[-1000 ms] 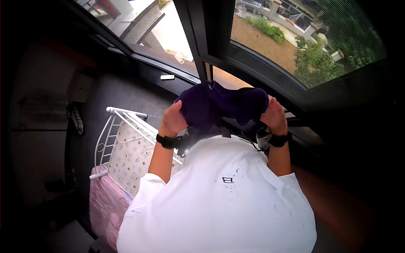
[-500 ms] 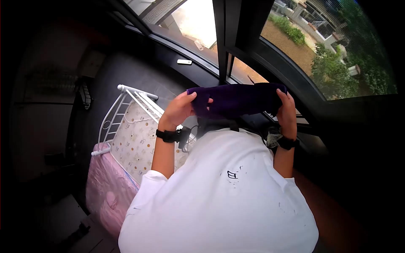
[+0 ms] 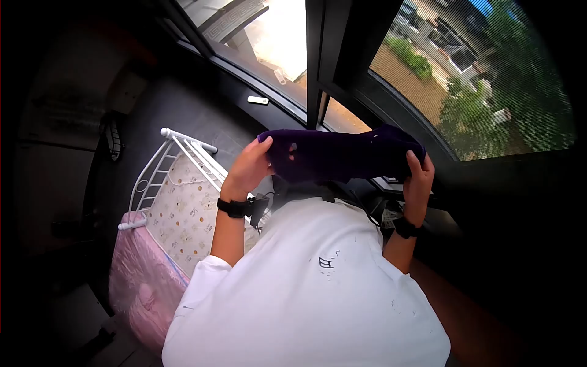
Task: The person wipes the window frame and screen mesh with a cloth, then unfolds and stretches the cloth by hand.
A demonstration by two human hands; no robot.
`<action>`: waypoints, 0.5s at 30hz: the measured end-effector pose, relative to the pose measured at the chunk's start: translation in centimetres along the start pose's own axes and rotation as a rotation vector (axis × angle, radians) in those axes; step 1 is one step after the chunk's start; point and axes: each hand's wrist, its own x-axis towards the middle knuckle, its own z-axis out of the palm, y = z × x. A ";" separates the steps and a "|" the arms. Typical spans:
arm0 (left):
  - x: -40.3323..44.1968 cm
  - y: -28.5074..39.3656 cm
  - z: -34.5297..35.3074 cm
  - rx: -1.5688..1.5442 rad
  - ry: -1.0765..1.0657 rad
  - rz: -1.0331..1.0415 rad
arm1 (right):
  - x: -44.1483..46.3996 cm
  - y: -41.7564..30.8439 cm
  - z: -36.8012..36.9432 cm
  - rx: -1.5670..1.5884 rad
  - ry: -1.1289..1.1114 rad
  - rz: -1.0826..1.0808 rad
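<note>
A dark purple cloth (image 3: 342,156) is stretched between my two hands in front of my chest, below the windows. Near its left end is a small hole through which a bit of skin shows. My left hand (image 3: 249,166) pinches the left end, thumb on the near side and the other fingers mostly behind the fabric. At the right end, my right hand (image 3: 419,180) grips the edge with its thumb up, and part of its fingers are hidden. Both wrists wear black bands; a small dark device (image 3: 258,209) hangs at the left one.
To the left stands a white metal bed frame (image 3: 164,160) with a patterned mattress (image 3: 183,208). A pink plastic-wrapped bundle (image 3: 143,293) lies at its near end. A small white object (image 3: 258,100) rests on the dark sill under the window frame (image 3: 315,61).
The cloth now looks pulled straighter, its upper right part bulging up. Both hands sit slightly lower in view, and the whole scene has shifted left as the head turned.
</note>
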 end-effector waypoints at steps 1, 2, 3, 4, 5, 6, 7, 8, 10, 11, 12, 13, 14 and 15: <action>0.0 -0.1 0.1 0.006 0.012 -0.018 | 0.0 -0.3 -0.3 -0.003 0.005 -0.005; -0.1 -0.1 0.1 0.056 -0.017 -0.028 | -0.2 -0.6 -0.8 0.011 -0.043 0.007; 0.0 -0.1 0.1 0.062 -0.029 -0.040 | -0.7 -0.8 -1.4 0.026 -0.084 0.018; 0.2 -0.3 0.2 0.112 -0.003 -0.058 | -0.7 -0.6 -1.9 -0.006 -0.052 0.028; 0.6 -0.5 0.5 0.162 0.021 -0.073 | -0.8 -0.3 -2.5 -0.008 -0.029 0.020; 0.8 -0.4 0.7 0.168 0.002 -0.081 | -0.8 0.1 -3.0 0.003 0.019 0.022; 0.9 -0.3 0.9 0.190 0.016 -0.056 | -0.7 0.1 -3.0 0.015 0.063 0.027; 1.0 -0.3 1.1 0.215 0.031 -0.033 | -0.7 0.0 -2.7 0.022 0.127 0.032; 1.3 -0.6 1.5 0.206 0.021 0.030 | -0.8 0.1 -2.7 -0.011 0.125 0.084; 1.5 -0.7 1.7 0.185 0.022 0.104 | -0.8 0.4 -2.7 -0.046 0.104 0.137; 1.8 -0.7 1.8 0.191 0.018 0.117 | -0.7 0.8 -2.5 -0.065 0.140 0.144; 2.1 -0.6 1.8 0.198 0.010 0.110 | -0.5 1.1 -3.0 -0.060 0.152 0.144; 1.3 -0.4 2.0 0.214 0.016 0.141 | -1.3 0.8 -3.7 -0.102 0.121 0.145; 1.1 -0.3 2.1 0.229 0.031 0.167 | -1.4 0.9 -4.3 -0.144 0.086 0.156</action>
